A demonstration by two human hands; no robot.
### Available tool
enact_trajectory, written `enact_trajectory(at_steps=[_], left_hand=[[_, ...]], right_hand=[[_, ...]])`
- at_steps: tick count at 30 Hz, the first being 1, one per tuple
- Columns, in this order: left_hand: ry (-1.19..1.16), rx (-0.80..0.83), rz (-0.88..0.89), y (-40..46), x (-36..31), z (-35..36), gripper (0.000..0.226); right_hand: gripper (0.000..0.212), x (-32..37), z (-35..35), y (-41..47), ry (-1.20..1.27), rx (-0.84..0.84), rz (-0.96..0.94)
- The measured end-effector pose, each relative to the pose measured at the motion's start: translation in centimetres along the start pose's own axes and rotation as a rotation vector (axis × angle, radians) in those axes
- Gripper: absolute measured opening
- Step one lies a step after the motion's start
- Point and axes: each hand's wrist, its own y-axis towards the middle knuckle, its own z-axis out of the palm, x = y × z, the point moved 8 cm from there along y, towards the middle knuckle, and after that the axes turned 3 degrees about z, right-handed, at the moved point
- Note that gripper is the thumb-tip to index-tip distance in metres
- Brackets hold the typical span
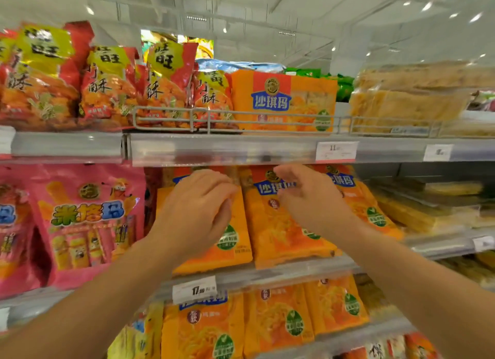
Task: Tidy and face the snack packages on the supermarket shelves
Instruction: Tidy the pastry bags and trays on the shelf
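I'm reaching my left hand (198, 206) & right hand (308, 198), fingers loose, gripping nothing, over the orange bags (284, 224) on the mid shelf (267, 274), top row looking neat, these still leaning.

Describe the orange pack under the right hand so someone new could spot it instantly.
Find the middle shelf, the one whose rail carries the 17.00 price tag. Three orange packs lean there in a row right of the pink bags. It is the centre pack, between both hands: left hand covers its neighbour, while right hand reaches across its blue logo.
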Motion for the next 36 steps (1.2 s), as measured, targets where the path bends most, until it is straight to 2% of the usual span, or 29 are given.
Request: enact_trajectory(at_steps=[2, 4, 6, 9, 11, 13, 15, 20, 24, 26, 28, 31, 33, 36], left_hand=[[0.098, -0.026, 0.076, 3.1, -0.9, -0.6, 0.027], [0.186, -0.056, 0.079, 6.3, -1.2, -0.9, 0.031], [0.262, -0.038, 0.024, 9.5, -1.0, -0.4, 0.042], [0.375, 0.088, -0.086, 12.9, 0.1, 1.6, 0.059], [0.422, 0.148, -0.178, 14.0, 1.0, 3.1, 0.068], [0.452, 0.163, -0.23, 14.2, 1.5, 4.1, 0.074], [0.472, 0.144, -0.242, 14.0, 1.7, 4.8, 0.071], [0.509, 0.078, -0.246, 13.7, 2.0, 5.1, 0.061], [0.505, 0.028, -0.245, 13.6, 1.9, 5.0, 0.055], [0.506, 0.034, -0.261, 13.6, 2.0, 5.0, 0.055], [0.513, 0.033, -0.268, 13.5, 2.1, 5.1, 0.055], [0.52, 0.012, -0.253, 13.6, 2.0, 5.0, 0.054], [0.518, 0.002, -0.241, 13.6, 1.9, 4.9, 0.054], [0.509, -0.019, -0.224, 13.6, 1.7, 4.8, 0.052]], right_hand=[[0.039, 1.6, -2.8, 1.3, -0.05, -0.064, -0.13], [0.036, 2.3, -5.2, 2.8, -0.101, -0.112, -0.232], [0.035, 2.2, -7.0, 4.3, -0.149, -0.143, -0.306], [0.037, 1.2, -9.2, 6.1, -0.274, -0.253, -0.423], [0.051, 0.0, -9.5, 7.6, -0.415, -0.234, -0.465], [0.066, -1.9, -9.0, 9.3, -0.525, -0.143, -0.451], [0.071, -3.5, -8.5, 10.3, -0.548, -0.113, -0.427], [0.064, -4.6, -7.7, 10.3, -0.53, -0.234, -0.486], [0.063, -4.6, -7.7, 10.1, -0.557, -0.231, -0.468], [0.062, -3.9, -8.2, 10.1, -0.496, -0.218, -0.473], [0.06, -2.8, -9.5, 11.4, -0.332, -0.196, -0.455], [0.058, -0.8, -11.9, 16.2, -0.192, -0.183, -0.382], [0.067, 0.6, -12.0, 19.7, -0.238, -0.127, -0.355], [0.091, 1.4, -9.8, 23.5, -0.408, 0.047, -0.335]])
